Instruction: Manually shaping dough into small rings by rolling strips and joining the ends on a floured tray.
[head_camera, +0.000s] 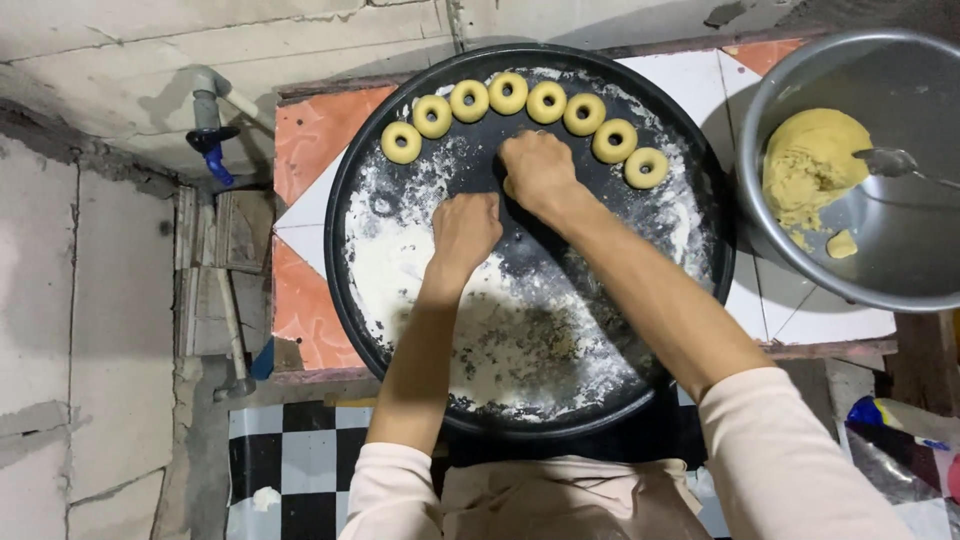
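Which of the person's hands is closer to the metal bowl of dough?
Right. The right hand is nearer the metal bowl; the left hand rests farther away on the floured tray.

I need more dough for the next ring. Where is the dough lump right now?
In the head view, the dough lump sits in the metal bowl at the far right, beside the round black tray, with a spoon touching it.

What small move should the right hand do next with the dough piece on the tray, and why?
Probably finish shaping the piece under the right hand, then set it after the end ring, continuing the arc of dough rings along the black tray. The left hand rests nearby.
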